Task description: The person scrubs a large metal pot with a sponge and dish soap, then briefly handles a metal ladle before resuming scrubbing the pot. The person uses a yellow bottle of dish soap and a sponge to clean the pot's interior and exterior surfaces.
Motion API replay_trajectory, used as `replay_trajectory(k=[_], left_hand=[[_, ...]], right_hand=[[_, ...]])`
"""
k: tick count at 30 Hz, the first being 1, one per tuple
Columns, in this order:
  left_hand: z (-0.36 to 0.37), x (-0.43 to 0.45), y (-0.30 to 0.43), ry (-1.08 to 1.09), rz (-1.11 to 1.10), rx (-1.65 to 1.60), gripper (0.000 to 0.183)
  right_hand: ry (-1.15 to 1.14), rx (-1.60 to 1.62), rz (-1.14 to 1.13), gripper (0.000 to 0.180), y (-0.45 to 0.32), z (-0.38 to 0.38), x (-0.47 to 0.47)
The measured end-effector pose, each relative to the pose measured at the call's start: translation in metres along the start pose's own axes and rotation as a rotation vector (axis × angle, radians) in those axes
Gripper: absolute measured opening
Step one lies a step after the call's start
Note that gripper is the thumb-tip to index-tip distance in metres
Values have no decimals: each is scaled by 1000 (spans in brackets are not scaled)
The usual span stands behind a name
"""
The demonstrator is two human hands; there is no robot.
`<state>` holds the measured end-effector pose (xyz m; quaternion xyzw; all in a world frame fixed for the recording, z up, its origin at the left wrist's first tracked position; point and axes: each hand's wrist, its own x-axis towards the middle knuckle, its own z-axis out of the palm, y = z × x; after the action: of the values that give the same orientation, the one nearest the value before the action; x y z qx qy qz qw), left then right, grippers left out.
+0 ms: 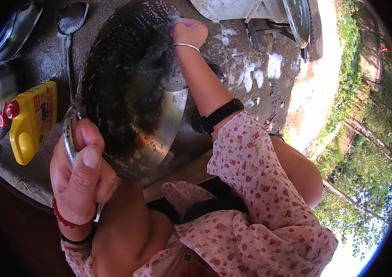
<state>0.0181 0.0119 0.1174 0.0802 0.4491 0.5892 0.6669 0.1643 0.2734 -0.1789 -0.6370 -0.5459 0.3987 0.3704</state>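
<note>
A large, dark metal wok [119, 90] is tilted before me, its inside wet and streaked with suds. My left hand [83, 169] grips its metal loop handle [68, 135], thumb lying over the loop. At the wok's far right side, my right hand [190, 33] is curled into a fist against the sudsy inner wall. White foam shows beside its fingers; whatever lies under them is hidden. A brighter bare metal patch [171, 114] shows on the near right wall, with a brownish stain next to it.
A foamy metal wok spatula [71, 22] lies left of the wok. Near it are a yellow plastic jug [36, 121] with a red cap and a stainless steel pot [5, 83]. A white tub [230, 8] stands at the back. Suds [251, 72] spot the wet concrete at right.
</note>
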Motion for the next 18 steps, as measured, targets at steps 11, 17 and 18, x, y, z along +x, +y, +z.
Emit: replay_trajectory(k=[11, 17, 18], left_hand=[[3, 0, 0, 105, -34, 38, 22], [2, 3, 0, 68, -8, 56, 23], [2, 2, 0, 81, -18, 61, 23]], right_hand=[[99, -73, 211, 8, -11, 1, 0], [6, 81, 99, 9, -25, -3, -5], [-2, 118, 144, 8, -27, -4, -7]])
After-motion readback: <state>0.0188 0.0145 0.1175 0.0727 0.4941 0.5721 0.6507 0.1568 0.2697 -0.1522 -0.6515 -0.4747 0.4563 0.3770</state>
